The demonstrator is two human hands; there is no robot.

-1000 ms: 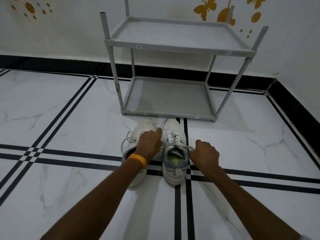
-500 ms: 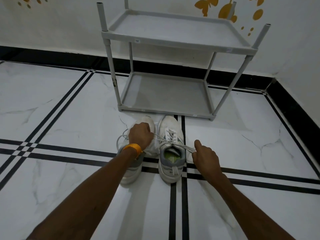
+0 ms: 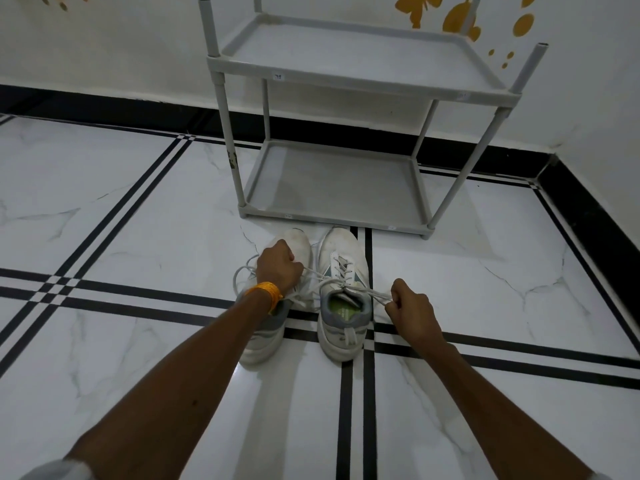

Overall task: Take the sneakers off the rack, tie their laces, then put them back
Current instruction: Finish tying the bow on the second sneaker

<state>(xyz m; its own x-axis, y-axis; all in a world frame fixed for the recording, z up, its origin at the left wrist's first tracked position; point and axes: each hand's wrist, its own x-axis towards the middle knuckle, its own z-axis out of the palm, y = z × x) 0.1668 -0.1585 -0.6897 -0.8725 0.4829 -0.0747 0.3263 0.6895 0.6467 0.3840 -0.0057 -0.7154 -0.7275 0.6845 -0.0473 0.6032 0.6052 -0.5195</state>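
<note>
Since a second ago the two hands have drawn apart: the left hand has slid off to the left, over the left sneaker, and the right hand has pulled out to the right of the right sneaker, so the laces now run stretched between them across that shoe's collar. In the head view, the left hand is clenched into a fist around one lace end, hovering above the toe and tongue of the left sneaker, with an orange wristband at the wrist. The right hand is closed too, pinching the other lace end between thumb and fingers just beside the right sneaker's opening. Both white sneakers stand upright and side by side on the white marble floor, toes pointing at the rack, just in front of its lower shelf and not touching it. The left sneaker's own lace loops loosely out to its left. The grey two-tier rack stands against the wall, which carries orange butterfly decals, and both its shelves are bare. Black lines cross the floor beneath the shoes.
</note>
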